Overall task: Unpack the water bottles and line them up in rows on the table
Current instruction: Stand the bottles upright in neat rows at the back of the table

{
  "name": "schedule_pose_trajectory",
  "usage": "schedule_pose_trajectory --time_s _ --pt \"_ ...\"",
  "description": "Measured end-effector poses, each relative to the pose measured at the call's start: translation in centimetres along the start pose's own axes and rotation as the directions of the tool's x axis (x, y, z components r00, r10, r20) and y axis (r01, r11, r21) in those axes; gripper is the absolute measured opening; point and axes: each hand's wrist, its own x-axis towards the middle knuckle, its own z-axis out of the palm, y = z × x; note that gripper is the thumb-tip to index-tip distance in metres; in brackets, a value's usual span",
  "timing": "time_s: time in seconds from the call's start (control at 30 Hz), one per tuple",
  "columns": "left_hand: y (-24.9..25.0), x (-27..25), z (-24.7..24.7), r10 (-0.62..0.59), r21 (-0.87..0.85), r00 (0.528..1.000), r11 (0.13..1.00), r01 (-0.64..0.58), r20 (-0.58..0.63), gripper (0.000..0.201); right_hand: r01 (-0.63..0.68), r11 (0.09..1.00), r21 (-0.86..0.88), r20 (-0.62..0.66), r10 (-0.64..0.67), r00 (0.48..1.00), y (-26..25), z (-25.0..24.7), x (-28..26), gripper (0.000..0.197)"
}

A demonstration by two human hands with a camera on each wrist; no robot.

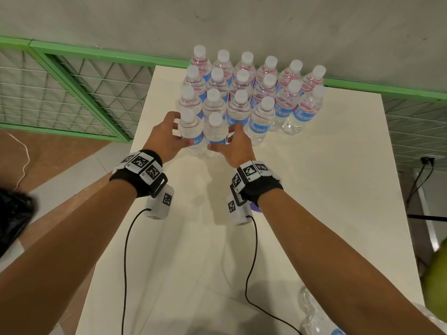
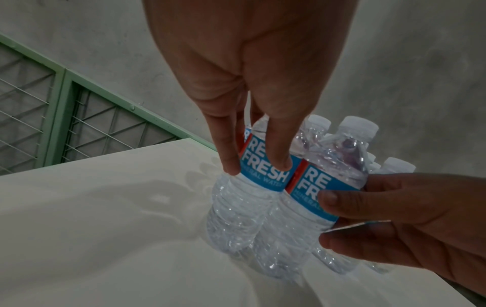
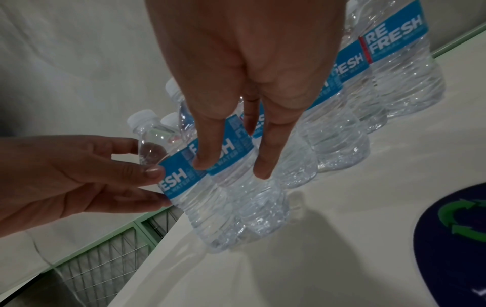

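Several clear water bottles [image 1: 260,93] with blue labels and white caps stand in rows at the far end of the white table [image 1: 326,180]. Two more stand side by side in front of them. My left hand [image 1: 180,129] grips the left front bottle [image 1: 192,137], thumb on the near side and fingers behind it. My right hand [image 1: 222,139] grips the right front bottle [image 1: 216,131] the same way. In the left wrist view my left hand's fingers [image 2: 281,164] press on the label of its bottle [image 2: 242,207]. In the right wrist view my right hand's fingers [image 3: 205,162] lie on its bottle [image 3: 252,203].
A grey wall and green wire-mesh panels [image 1: 60,93] run behind and left of the table. More bottles in clear wrap [image 1: 314,317] lie at the table's near right corner. A dark blue round thing with a green recycling sign [image 3: 460,228] sits on the table under my right wrist.
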Motion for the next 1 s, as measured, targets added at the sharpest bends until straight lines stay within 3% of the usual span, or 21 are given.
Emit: schedule_pose_trajectory --time_s 0.63,0.83,0.9,1.0 --pt "-0.3 -0.3 -0.2 0.002 0.010 0.999 1.000 -0.002 -0.039 0.062 0.010 1.000 -0.026 0.007 -0.010 1.000 0.3 0.9 0.1 0.064" --pt "-0.9 -0.5 -0.6 -0.067 -0.034 0.997 0.997 0.066 -0.024 0.081 -0.044 0.996 -0.074 0.107 0.052 0.993 0.1 -0.2 -0.4 0.084" --pt "-1.8 -1.1 -0.6 -0.100 0.043 0.993 0.994 0.103 -0.070 0.078 -0.051 0.992 -0.116 0.162 0.070 0.984 -0.1 -1.5 -1.4 0.089" --pt "-2.9 -3.1 0.0 -0.087 0.347 0.990 0.930 0.120 -0.109 0.043 -0.090 0.994 -0.064 0.205 0.101 0.974 -1.0 -4.9 -4.4 0.073"
